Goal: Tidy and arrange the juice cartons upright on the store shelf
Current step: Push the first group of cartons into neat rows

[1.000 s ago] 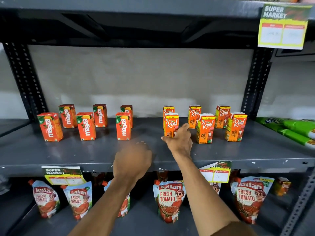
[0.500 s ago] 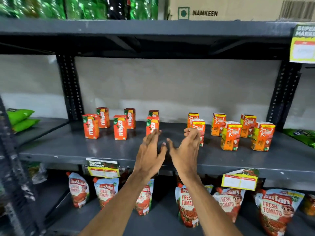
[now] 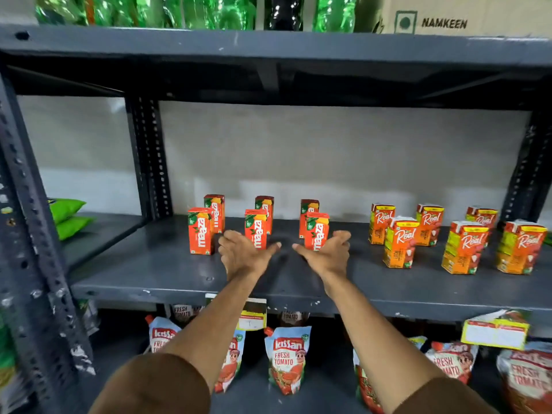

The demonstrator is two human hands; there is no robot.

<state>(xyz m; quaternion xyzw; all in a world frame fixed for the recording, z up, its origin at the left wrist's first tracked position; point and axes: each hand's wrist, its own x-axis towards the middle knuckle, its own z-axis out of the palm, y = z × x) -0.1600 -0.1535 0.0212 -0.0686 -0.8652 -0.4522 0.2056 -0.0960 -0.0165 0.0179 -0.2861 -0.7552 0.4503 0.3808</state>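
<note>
Both grips open — left hand (image 3: 243, 254), right hand (image 3: 327, 253), empty

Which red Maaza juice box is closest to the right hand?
The front-row red Maaza carton farthest right; the right hand overlaps its bottom edge, unlike the other five.

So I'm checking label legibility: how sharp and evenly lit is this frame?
Head view: Maaza cartons and Real cartons read sharp; both hands slightly motion-smeared; the shelf underside is in deep shadow; wide-angle bends the left upright.
</note>
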